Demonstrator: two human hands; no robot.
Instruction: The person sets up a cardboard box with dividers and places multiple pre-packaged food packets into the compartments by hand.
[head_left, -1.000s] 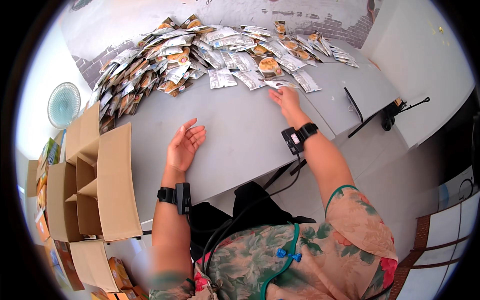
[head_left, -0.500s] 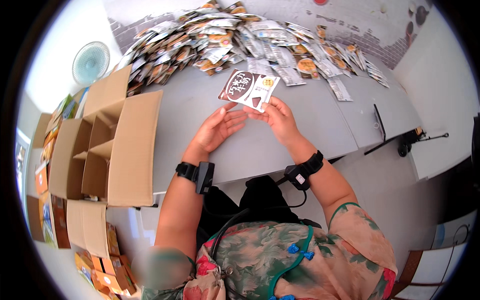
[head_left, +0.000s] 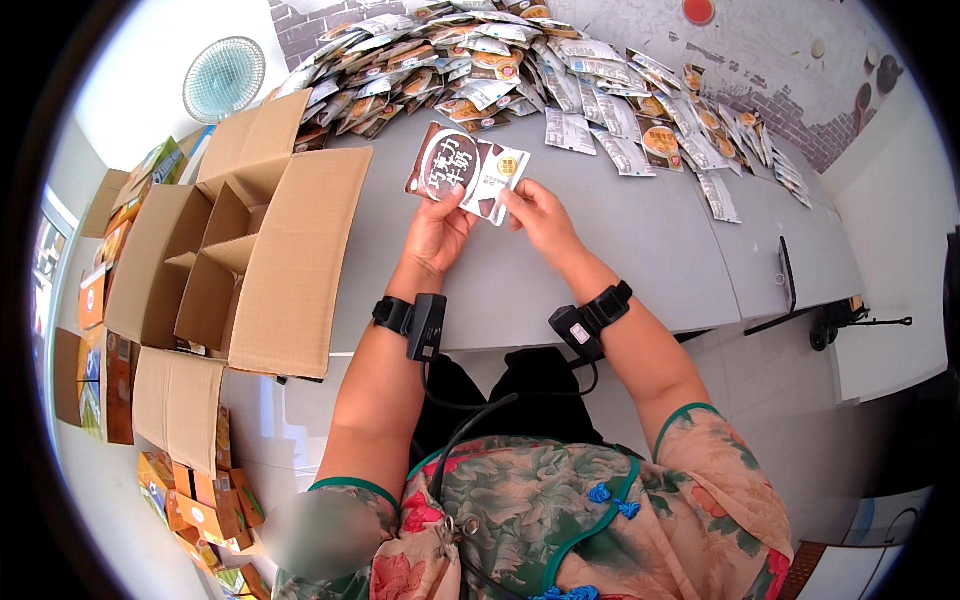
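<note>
Overhead, from the head view, the left hand (head_left: 437,232) and the right hand (head_left: 537,213) each pinch a lower corner of a flat brown-and-white foil packet (head_left: 467,172), held just above the grey tabletop (head_left: 620,250). Behind it lies a heap of similar sachets (head_left: 520,70); an open cardboard box (head_left: 230,240) stands to the left.

Grey table (head_left: 610,250) w/ sachet pile (head_left: 520,70)
</note>
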